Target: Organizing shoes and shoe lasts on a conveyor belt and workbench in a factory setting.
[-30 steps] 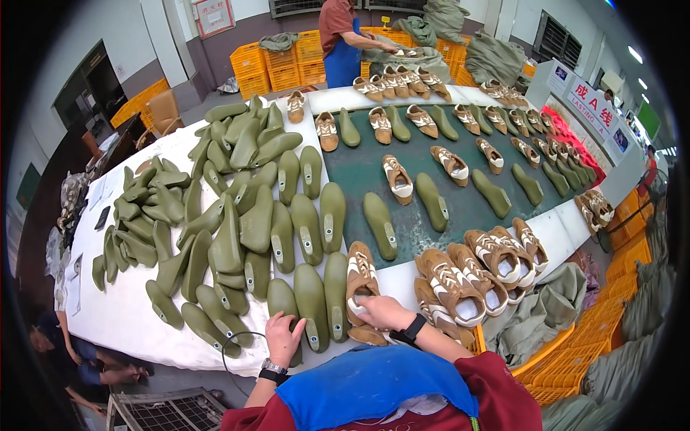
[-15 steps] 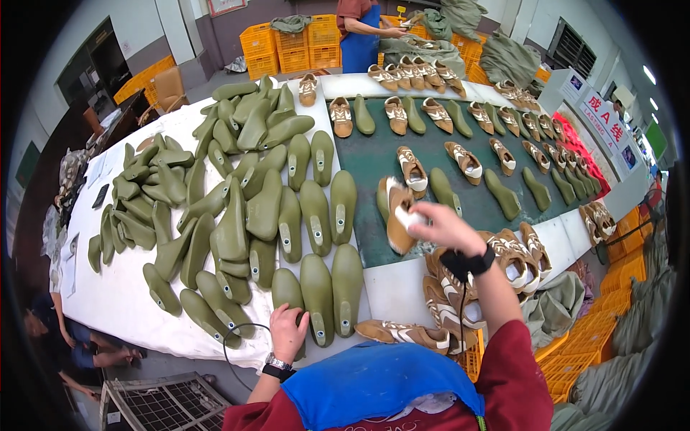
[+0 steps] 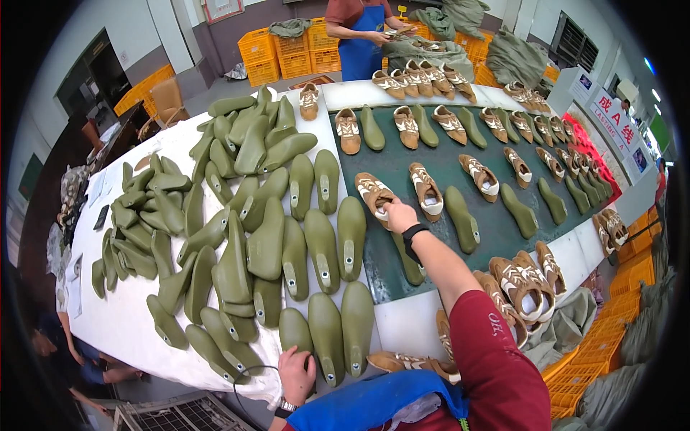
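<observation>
R hand (image 3: 399,214) closed on the heel end of a brown shoe (image 3: 374,194), which lies on the dark green mat (image 3: 445,161) mid-worktop, just beside another shoe (image 3: 427,189). L hand (image 3: 296,373) rests at the near worktop (image 3: 129,316) edge, fingers bent, touching a green last (image 3: 295,332); can't tell if it grips. More lasts piled to the left. Across the worktop, a person in a blue apron (image 3: 359,50).

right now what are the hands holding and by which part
The right hand grips a brown shoe by its heel end. The left hand holds nothing, resting on the table edge.
</observation>
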A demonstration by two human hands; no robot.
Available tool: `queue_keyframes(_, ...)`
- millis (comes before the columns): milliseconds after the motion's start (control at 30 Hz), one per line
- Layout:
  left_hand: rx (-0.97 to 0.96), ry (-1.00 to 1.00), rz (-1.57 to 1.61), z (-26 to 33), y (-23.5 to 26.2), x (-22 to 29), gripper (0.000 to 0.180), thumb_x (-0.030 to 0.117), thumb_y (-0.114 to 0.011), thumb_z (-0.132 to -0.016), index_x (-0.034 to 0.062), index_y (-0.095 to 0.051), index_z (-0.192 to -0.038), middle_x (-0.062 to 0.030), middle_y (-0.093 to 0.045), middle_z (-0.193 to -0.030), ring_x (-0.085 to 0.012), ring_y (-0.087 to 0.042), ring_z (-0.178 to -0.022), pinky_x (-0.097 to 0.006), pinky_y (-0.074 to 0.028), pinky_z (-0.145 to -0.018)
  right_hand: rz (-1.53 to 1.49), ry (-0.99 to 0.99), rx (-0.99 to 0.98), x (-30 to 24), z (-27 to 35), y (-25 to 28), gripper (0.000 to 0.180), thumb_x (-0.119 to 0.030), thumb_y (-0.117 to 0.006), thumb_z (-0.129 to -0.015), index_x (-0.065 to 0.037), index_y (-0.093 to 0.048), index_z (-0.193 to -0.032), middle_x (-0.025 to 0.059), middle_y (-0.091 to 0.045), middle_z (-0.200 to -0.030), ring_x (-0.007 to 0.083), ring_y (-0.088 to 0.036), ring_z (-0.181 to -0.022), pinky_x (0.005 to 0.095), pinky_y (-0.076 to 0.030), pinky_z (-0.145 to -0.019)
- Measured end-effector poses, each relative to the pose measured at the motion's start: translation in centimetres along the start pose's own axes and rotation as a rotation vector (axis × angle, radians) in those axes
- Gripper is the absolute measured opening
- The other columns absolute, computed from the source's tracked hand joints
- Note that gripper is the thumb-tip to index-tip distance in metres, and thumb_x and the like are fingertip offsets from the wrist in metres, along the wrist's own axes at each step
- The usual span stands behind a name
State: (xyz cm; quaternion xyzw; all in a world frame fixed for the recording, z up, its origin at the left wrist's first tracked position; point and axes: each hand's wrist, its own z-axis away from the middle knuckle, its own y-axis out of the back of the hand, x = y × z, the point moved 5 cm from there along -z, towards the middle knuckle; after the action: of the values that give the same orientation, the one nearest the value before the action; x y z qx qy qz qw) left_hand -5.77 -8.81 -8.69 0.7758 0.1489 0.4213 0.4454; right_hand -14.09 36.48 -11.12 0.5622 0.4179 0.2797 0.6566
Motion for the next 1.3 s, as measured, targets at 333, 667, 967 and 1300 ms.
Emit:
queue_keyframes(333, 0.017, -0.019, -0.043, 0.5, -0.1, -0.1, 0.008, 0.005, -0.063, -0.069, 0.0038, -0.065, -0.076, -0.0111, -0.064, -0.078, -0.0323, -0.059, -0.09, -0.041, -0.044, -0.083, -0.855, -0.08, 0.134, 1.8, -0.9, -6.3, 0.061, 0.005, -0.05, -0.071, -0.011, -0.041, -0.129, 0.022, -0.04, -0.129, 0.0355, -0.051, -0.107, 0.0378, -0.043, -0.091)
queue_keyframes(667, 0.018, -0.066, -0.032, 0.2, -0.6, -0.7, 0.008, 0.006, -0.062, -0.073, 0.0018, -0.064, -0.079, -0.0148, -0.063, -0.084, -0.0338, -0.057, -0.093, -0.042, -0.043, -0.083, -0.846, 0.268, -0.254, -4.0, 9.1, 6.8, 0.025, -0.01, -0.055, -0.086, -0.003, -0.056, -0.11, 0.0033, -0.06, -0.088, 0.0089, -0.056, -0.076, 0.0267, -0.047, -0.069)
queue_keyframes(967, 0.008, -0.071, -0.034, 1.0, -0.3, -0.9, 0.012, 0.01, -0.061, -0.075, 0.0014, -0.065, -0.083, -0.015, -0.064, -0.085, -0.0333, -0.056, -0.097, -0.041, -0.042, -0.086, -0.363, 0.224, -0.291, 0.9, 27.2, 26.6, 0.032, -0.017, -0.054, -0.086, -0.004, -0.055, -0.115, 0.0094, -0.061, -0.095, 0.0153, -0.056, -0.085, 0.0286, -0.046, -0.074)
queue_keyframes(1300, -0.07, -0.16, -0.054, 0.7, -0.7, -0.5, 0.014, 0.013, -0.061, -0.077, 0.0025, -0.066, -0.084, -0.0144, -0.064, -0.088, -0.0334, -0.056, -0.098, -0.04, -0.042, -0.087, 0.388, -0.481, 0.181, 19.3, 48.3, 37.4, 0.023, -0.005, -0.057, -0.078, 0.0, -0.062, -0.1, 0.0142, -0.065, -0.084, 0.0213, -0.062, -0.076, 0.0318, -0.049, -0.068)
